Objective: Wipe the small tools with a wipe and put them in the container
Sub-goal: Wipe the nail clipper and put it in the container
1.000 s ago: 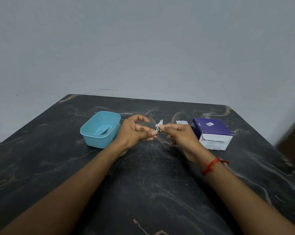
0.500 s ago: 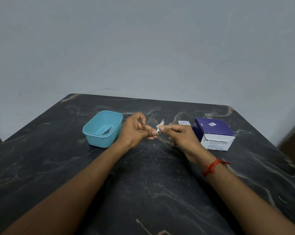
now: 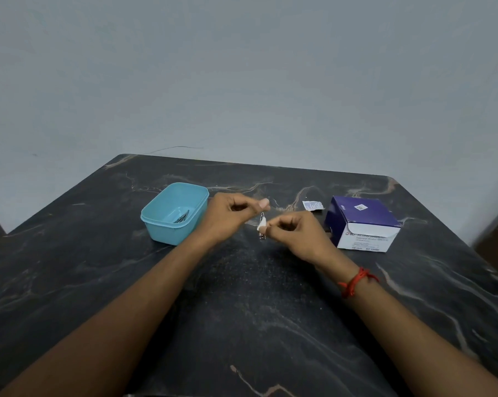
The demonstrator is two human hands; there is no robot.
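Since the head camera is the only view, everything's seen from up top, looking down at a dark marble-look table [image 3: 242,325]. I'll use the blue container [image 3: 170,234] as my reference. It sits open on the table, and a couple of thin metal tools [image 3: 181,217] lie inside on its floor.

Just right of the container is the left hand [image 3: 230,216], fingers curled in, thumb tip pointing away from the container. Right under that thumb hangs the small tool [image 3: 261,217], a little metal piece, roughly upright and raised off the table. Honestly can't tell if the left hand actually pinches its top end or just sits next to it, it's too blurry.

A bit further right of the container, the right hand [image 3: 295,234] pinches a white wipe [image 3: 262,224] against the tool's middle. That wrist has a red thread bracelet [image 3: 356,282] on it.

Well to the right of the container there's a small white sachet [image 3: 312,205] flat on the table, then a purple and white swab box [image 3: 362,222] just past it.
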